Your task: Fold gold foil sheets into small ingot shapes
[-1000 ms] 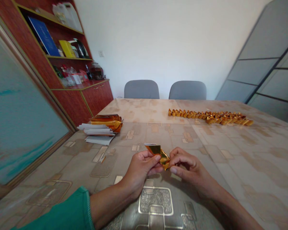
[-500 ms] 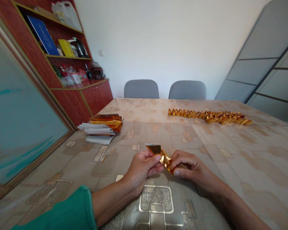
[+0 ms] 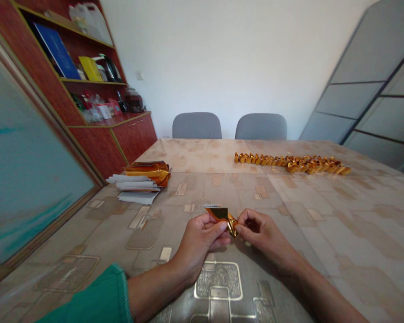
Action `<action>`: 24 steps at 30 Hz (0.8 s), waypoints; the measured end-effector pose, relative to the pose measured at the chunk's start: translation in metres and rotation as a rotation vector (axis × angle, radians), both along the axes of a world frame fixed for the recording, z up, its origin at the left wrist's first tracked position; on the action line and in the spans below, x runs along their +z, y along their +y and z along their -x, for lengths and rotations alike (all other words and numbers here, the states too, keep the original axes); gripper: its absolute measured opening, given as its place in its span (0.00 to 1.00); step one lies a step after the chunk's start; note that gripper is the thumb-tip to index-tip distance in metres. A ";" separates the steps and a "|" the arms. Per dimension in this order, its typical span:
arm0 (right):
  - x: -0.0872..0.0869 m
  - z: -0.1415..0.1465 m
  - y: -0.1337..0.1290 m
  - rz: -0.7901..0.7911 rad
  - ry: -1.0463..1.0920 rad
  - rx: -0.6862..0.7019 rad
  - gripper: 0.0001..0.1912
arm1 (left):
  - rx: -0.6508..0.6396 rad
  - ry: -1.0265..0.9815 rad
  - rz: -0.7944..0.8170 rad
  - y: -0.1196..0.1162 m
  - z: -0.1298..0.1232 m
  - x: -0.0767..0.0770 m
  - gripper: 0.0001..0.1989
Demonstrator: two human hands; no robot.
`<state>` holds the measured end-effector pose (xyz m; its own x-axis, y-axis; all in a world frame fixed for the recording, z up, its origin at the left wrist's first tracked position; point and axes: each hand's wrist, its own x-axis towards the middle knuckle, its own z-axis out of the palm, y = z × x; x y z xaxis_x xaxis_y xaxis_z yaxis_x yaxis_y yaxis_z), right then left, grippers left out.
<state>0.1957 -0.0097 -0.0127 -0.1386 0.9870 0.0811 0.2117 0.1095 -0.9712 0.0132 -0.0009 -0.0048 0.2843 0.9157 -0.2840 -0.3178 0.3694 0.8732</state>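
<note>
A small piece of gold foil [image 3: 224, 216] is folded to a point, with a dark gold face and a pale edge on top. My left hand [image 3: 200, 232] pinches its left side between thumb and fingers. My right hand [image 3: 261, 232] holds its crumpled lower tip between fingertips and thumb. Farther off on the patterned table cover [image 3: 357, 233] lies a long row of several folded gold foil pieces [image 3: 291, 164]. Neither hand touches that row. A roll of gold foil [image 3: 148, 173] rests on a stack of white paper strips [image 3: 133, 186], left of my hands.
My green sleeve [image 3: 87, 296] covers the left forearm. Behind the table stand two grey chairs [image 3: 197, 125] and a red-brown wooden cabinet [image 3: 97, 112] holding bottles, a kettle and folders. A large glass panel [image 3: 30, 170] stands along the left side.
The foil is folded tighter, and its long lower tail has shrunk into a short crumpled tip. My right hand has moved up and in toward it. The view has shifted slightly.
</note>
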 end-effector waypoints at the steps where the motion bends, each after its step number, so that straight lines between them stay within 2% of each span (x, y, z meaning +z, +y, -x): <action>1: 0.000 0.001 0.000 -0.022 -0.031 -0.018 0.12 | -0.002 0.006 -0.009 0.000 0.000 0.000 0.20; 5: -0.001 0.006 0.001 -0.070 -0.126 -0.074 0.11 | -0.006 0.016 -0.025 0.000 -0.001 -0.001 0.21; 12: 0.001 0.008 -0.002 -0.153 -0.212 -0.052 0.09 | -0.026 0.021 -0.006 0.000 0.000 -0.002 0.22; 24: 0.000 0.011 0.000 -0.139 -0.161 -0.043 0.12 | -0.038 -0.006 0.025 0.002 -0.001 -0.002 0.19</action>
<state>0.1851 -0.0101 -0.0130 -0.1189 0.9731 0.1972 0.3701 0.2277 -0.9006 0.0141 0.0009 -0.0067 0.3202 0.8969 -0.3051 -0.3080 0.4031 0.8618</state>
